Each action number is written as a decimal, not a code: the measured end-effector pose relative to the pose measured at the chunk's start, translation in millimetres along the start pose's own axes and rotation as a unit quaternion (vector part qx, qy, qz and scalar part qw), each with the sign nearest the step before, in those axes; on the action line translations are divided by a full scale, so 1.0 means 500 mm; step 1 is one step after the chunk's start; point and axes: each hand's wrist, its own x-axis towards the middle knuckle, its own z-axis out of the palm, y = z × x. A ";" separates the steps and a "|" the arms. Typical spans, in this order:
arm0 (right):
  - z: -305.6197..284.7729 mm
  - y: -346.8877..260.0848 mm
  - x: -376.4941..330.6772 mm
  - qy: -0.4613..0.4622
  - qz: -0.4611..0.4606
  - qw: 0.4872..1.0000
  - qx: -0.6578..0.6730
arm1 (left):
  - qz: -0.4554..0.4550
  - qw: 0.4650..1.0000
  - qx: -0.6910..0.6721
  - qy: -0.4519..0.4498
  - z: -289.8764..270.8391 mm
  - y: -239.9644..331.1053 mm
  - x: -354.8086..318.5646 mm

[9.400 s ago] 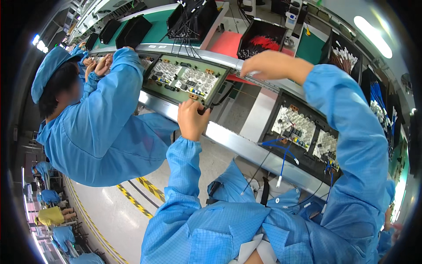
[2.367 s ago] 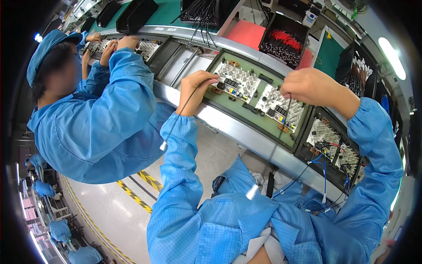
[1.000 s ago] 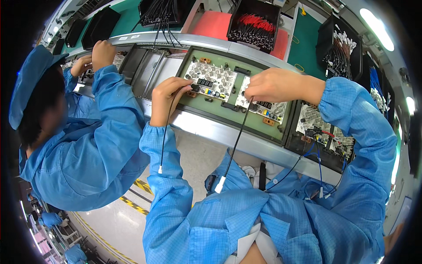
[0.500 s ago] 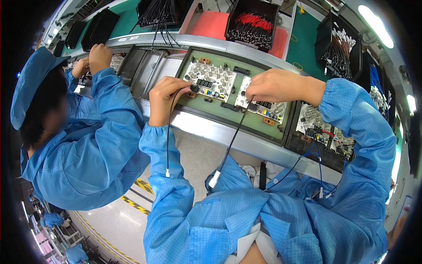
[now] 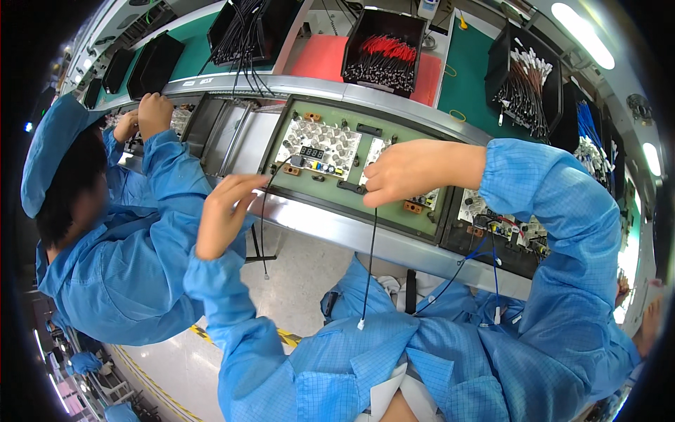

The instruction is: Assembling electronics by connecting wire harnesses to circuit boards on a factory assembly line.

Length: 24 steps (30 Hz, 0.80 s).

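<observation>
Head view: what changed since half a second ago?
Left hand has drawn back from the left board, fingers parted, apparently releasing the left black wire, which now trails from the board. Right hand has shifted toward the near edge of the green tray, its grip hidden. Both boards stay in the tray.

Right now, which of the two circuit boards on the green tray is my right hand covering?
The right one on the green tray, mostly hidden by your right hand; the left board has its display in plain view.
</observation>
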 end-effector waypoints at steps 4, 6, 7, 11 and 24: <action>-0.009 0.000 0.009 -0.021 -0.015 1.000 -0.012 | -0.049 0.982 -0.109 -0.147 -0.107 0.085 0.043; -0.024 0.001 0.002 -0.028 -0.013 0.999 -0.016 | 0.009 0.978 -0.091 -0.190 -0.135 0.131 0.104; -0.033 0.011 -0.006 -0.023 0.017 0.999 0.019 | 0.058 0.977 -0.057 -0.197 -0.119 0.142 0.157; -0.070 0.070 -0.028 0.004 0.047 0.998 0.038 | 0.228 0.959 0.072 -0.153 0.032 0.099 0.386; 0.015 0.319 -0.120 -0.155 0.581 0.775 -0.196 | -0.127 0.948 0.262 -0.127 0.384 -0.015 0.654</action>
